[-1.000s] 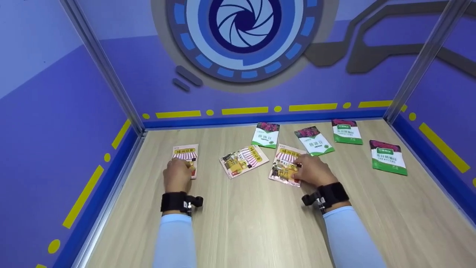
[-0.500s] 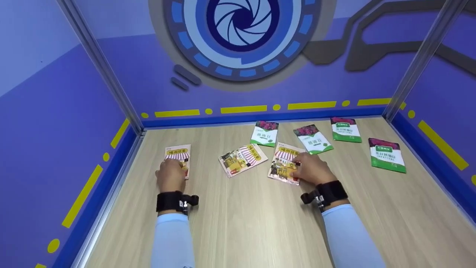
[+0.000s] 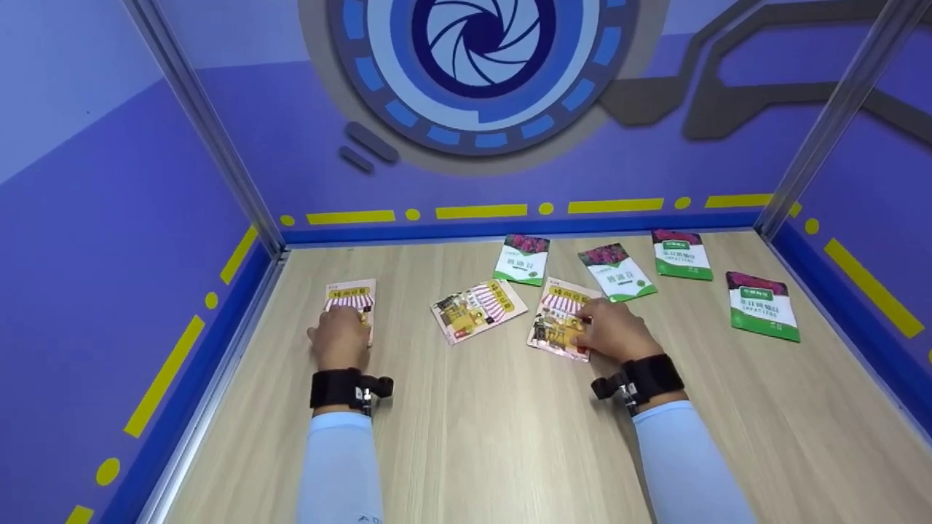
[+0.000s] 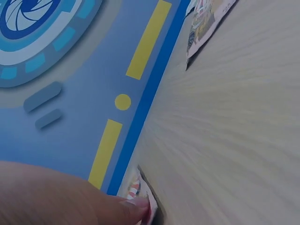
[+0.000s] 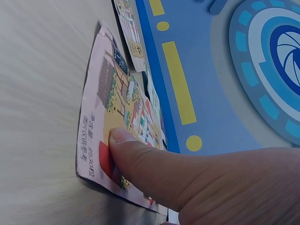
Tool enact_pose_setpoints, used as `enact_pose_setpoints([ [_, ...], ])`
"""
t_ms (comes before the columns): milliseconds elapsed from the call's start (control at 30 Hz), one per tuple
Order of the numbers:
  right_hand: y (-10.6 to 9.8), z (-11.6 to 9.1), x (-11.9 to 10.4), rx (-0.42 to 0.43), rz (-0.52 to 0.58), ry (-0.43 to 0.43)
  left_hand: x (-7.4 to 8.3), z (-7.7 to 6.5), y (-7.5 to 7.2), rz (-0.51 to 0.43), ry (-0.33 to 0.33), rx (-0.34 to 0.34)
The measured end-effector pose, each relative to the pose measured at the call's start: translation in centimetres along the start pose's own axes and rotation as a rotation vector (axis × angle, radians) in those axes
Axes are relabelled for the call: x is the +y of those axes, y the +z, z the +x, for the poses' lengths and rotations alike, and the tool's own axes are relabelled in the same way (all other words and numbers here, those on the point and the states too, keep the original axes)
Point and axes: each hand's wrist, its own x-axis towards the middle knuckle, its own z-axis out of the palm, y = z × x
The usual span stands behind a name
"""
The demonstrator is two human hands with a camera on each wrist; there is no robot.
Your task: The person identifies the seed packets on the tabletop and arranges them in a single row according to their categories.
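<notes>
In the head view my left hand [image 3: 341, 336] grips a pink seed packet [image 3: 351, 291] with a striped awning print, at the left of the table. The left wrist view shows the thumb [image 4: 124, 208] on that packet's edge; the other fingers are hidden. My right hand [image 3: 615, 331] holds a matching pink seed packet [image 3: 557, 320] right of the middle, its thumb [image 5: 140, 154] pressed on the printed face. This packet's near edge casts a shadow on the table in the right wrist view. A third pink packet [image 3: 478, 311] lies slanted between the hands.
Behind the pink packets lie white-and-green flower seed packets: one at the back middle [image 3: 523, 260], a tilted one [image 3: 619, 271], and two at the right, a rear packet [image 3: 681, 254] and a nearer packet [image 3: 763, 306]. Printed blue wall panels [image 3: 473, 175] enclose the wooden table [image 3: 495, 429].
Between one second and half a second ago my left hand slid its packet a little to the left. The right hand and its packet have stayed in about the same place.
</notes>
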Motion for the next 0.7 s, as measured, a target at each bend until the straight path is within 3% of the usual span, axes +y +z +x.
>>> enact_pose_setpoints([
  [167, -0.1, 0.0, -0.1, 0.009, -0.012, -0.007, 0.0, -0.3, 0.2, -0.001, 0.023, 0.051],
  [400, -0.1, 0.1, -0.2, 0.008, -0.003, -0.006, 0.4, -0.5, 0.0, -0.059, -0.043, 0.059],
  [467, -0.1, 0.1, -0.3, 0.004, 0.000, -0.001, 0.7, -0.2, 0.0, -0.076, -0.031, 0.063],
  [533, -0.2, 0.1, -0.3, -0.002, 0.004, -0.001, 1.1, 0.1, 0.1, -0.089, 0.019, 0.074],
  [700, -0.1, 0.2, -0.2, -0.013, 0.023, 0.003, 3.8, 0.4, 0.7, -0.076, 0.267, 0.021],
])
